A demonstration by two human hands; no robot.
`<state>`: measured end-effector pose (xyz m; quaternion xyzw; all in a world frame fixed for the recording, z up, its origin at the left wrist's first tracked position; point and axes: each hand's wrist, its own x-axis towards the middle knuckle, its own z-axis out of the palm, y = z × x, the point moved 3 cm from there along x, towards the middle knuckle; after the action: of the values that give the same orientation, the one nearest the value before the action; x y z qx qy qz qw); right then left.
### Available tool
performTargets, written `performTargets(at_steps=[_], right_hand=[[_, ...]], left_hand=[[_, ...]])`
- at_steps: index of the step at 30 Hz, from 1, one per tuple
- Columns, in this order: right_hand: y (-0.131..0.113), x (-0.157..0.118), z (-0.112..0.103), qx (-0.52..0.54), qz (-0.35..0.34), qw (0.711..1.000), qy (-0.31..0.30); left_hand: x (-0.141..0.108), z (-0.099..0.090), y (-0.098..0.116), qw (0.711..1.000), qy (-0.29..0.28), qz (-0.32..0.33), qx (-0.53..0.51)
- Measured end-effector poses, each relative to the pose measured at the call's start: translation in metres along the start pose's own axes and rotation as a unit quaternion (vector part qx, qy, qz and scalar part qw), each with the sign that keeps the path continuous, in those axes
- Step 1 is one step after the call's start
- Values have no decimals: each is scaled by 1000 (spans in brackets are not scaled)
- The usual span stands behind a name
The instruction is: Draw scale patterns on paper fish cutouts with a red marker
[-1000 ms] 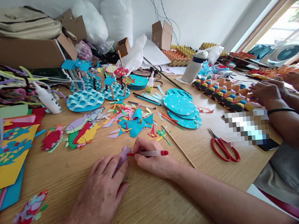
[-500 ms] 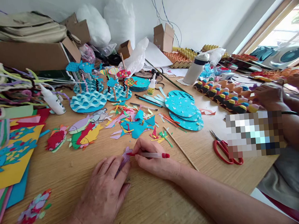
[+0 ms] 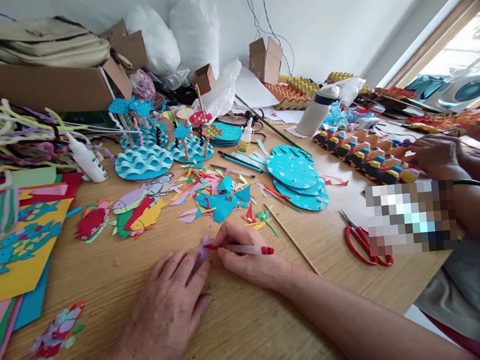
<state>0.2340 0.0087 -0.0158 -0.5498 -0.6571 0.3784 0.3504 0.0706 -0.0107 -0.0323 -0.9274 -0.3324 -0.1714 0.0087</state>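
Note:
A small purple paper fish (image 3: 204, 252) lies on the wooden table (image 3: 118, 274), partly hidden under the fingers of my left hand (image 3: 170, 292), which press it flat. My right hand (image 3: 250, 254) is closed around a red-tipped pen (image 3: 246, 249), whose point touches the fish near its tail. Beyond my hands are paper scraps (image 3: 220, 198) in many colours and a thin wooden stick (image 3: 291, 237). Cut-out paper fish (image 3: 142, 214) rest to the upper left, near blue wave-covered discs (image 3: 144, 163).
Red-handled scissors (image 3: 363, 245) lie on the right, near another person's hands (image 3: 435, 152) and a row of coloured cardboard pieces (image 3: 359, 155). Coloured sheets (image 3: 41, 264) and small paper dots (image 3: 60, 336) are at left. Glue bottles (image 3: 89, 159) and a white flask (image 3: 318, 111) stand farther back.
The whole view has shifted slightly, so things appear a little farther right. Both my hands keep their places on the fish and the pen.

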Motion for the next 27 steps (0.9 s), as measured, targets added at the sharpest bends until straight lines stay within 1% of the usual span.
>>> performTargets(at_steps=[12,17,23,27], right_hand=[[-1,1,2,-15,-7,1000,-1],[-1,2,2,-37,9,999,8],[-2,1,0,-40,11,999,9],[-3,0,-3,-15,22,999,18]], left_hand=[[-1,1,0,1000,20,17,8],[0,1,0,1000,19,17,9],[0,0,0,999,23,25,1],[0,-1,-1,999,24,27,0]])
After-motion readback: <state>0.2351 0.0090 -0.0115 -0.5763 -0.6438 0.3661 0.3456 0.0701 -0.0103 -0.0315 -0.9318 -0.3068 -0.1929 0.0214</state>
